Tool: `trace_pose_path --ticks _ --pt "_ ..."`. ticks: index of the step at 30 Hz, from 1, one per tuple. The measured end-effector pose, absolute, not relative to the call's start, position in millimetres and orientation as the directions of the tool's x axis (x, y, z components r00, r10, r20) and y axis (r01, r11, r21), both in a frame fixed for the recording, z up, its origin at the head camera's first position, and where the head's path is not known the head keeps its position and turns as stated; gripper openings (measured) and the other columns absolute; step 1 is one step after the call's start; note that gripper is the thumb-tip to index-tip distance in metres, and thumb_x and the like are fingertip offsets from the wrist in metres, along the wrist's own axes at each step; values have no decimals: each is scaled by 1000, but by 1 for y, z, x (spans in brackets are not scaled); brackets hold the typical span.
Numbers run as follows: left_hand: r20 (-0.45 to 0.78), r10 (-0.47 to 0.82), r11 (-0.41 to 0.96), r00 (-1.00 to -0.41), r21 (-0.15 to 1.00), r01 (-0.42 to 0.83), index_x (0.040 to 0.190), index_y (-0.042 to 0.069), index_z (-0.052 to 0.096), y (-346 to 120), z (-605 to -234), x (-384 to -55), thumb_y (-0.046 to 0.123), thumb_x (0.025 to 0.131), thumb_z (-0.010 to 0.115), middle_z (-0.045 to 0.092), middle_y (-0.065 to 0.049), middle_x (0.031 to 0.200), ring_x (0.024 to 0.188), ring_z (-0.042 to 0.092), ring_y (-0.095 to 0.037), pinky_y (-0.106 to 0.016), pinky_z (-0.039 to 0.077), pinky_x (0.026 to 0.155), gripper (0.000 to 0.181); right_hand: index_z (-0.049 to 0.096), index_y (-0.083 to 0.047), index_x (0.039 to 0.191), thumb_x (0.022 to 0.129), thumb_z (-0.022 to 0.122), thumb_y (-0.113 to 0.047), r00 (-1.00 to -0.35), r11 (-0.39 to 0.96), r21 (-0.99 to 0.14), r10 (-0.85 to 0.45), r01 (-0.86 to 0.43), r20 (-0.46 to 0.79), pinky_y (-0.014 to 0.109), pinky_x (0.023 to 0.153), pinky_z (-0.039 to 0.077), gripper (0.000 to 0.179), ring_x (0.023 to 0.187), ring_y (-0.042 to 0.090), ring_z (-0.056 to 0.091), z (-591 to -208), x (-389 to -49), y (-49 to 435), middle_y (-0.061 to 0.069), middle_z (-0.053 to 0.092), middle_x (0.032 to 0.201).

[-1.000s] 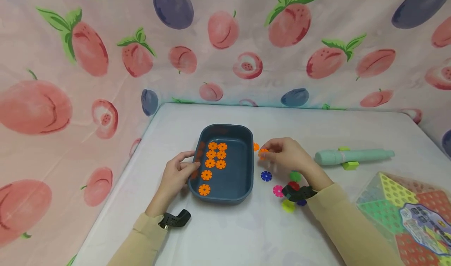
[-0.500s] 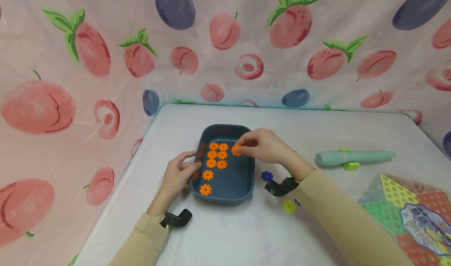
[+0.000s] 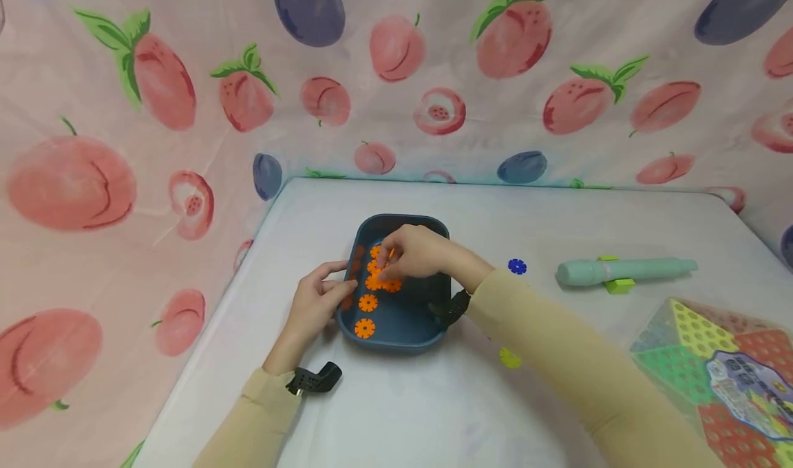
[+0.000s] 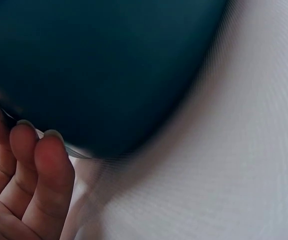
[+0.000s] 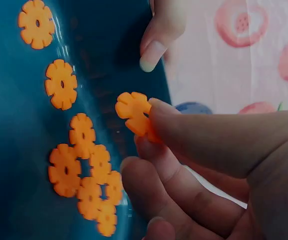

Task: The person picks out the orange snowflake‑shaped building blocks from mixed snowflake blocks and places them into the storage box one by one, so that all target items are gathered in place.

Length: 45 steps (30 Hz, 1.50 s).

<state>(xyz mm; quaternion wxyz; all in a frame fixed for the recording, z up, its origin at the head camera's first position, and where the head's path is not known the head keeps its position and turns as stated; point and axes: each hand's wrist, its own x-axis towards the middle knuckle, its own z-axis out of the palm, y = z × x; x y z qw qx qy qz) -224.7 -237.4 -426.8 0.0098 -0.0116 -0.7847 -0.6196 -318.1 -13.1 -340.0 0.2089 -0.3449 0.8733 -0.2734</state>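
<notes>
My left hand (image 3: 314, 307) holds the left wall of a dark blue rectangular tray (image 3: 396, 343). Its thumb lies over the rim, and its curled fingers (image 4: 51, 160) press the outside. Above the tray, my right hand (image 3: 416, 251) pinches an orange flower-shaped disc (image 5: 132, 111) between thumb and fingertips. Several more orange discs lie along the tray's left part. Two are apart at the near end, one disc (image 3: 365, 328) nearest me, while the rest sit close together, partly hidden by the right hand in the head view.
On the table (image 3: 396, 406), a blue disc (image 3: 517, 266) and a yellow disc (image 3: 511, 358) lie right of the tray. Farther right are a mint-green baton-shaped object (image 3: 626, 271) on a lime support and a clear package (image 3: 712, 378) of coloured perforated pieces. A peach-print curtain (image 3: 396, 124) stands behind.
My right hand has carried the orange disc from the table right of the tray, over the right rim, to the tray's left side. The left hand keeps its grip on the tray.
</notes>
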Motion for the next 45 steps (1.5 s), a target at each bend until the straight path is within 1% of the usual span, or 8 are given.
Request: trace_pose_path --ticks 4,10,13,17,21,30,37,45 --pt "24 1 233 -1000 972 24 137 8 61 -236 -426 -224 23 97 69 69 -18 75 46 41 -12 -26 32 44 43 76 -19 92 88 83 -26 -658 605 -663 -721 -442 -219 32 73 52 10 75 16 66 -353 -324 -19 -6 73 81" --pt "21 1 236 -1000 972 21 138 10 61 -237 -427 -224 24 97 69 68 -18 75 45 40 -12 -26 32 44 44 77 -15 91 88 83 -19 -608 595 -726 -731 -346 -310 32 73 55 7 73 19 69 -368 -326 -20 -2 74 82" --pt "31 -4 239 -999 971 29 137 10 61 -237 -427 -224 24 97 69 69 -18 75 46 40 -12 -25 32 44 43 77 -15 88 87 84 -20 -612 615 -691 -727 -380 -311 31 72 55 9 71 18 69 -370 -326 -21 -3 73 82" --pt "40 -8 242 -999 970 36 137 9 62 -237 -428 -225 23 96 70 69 -16 74 46 40 -12 -25 31 44 44 76 -16 85 85 87 -24 -643 648 -634 -707 -422 -294 30 71 53 14 69 16 68 -373 -326 -22 -4 71 80" --pt "38 -6 241 -999 970 35 137 9 62 -237 -428 -226 23 96 70 67 -17 72 45 40 -12 -25 32 43 43 75 -17 83 83 88 -27 -668 677 -599 -683 -427 -296 29 70 53 17 69 13 67 -374 -326 -22 -5 71 79" --pt "26 -3 221 -1000 975 24 135 9 63 -238 -426 -225 22 96 71 69 -19 75 44 39 -11 -26 31 44 42 73 -18 80 82 89 -31 -683 702 -557 -668 -445 -297 30 70 51 20 70 14 65 -377 -326 -24 -5 70 77" --pt "25 -8 230 -1000 973 22 135 10 63 -237 -425 -224 22 96 70 67 -17 72 45 39 -12 -26 31 44 42 73 -18 80 82 89 -33 -687 698 -560 -668 -446 -285 29 68 50 22 68 14 66 -377 -325 -24 -5 71 74" --pt "34 -3 237 -999 971 32 136 10 62 -237 -426 -224 23 96 70 65 -19 70 45 39 -13 -26 31 44 43 73 -18 84 85 86 -31 -661 605 -656 -721 -452 -209 32 68 53 18 70 17 69 -364 -319 -20 -4 72 74"
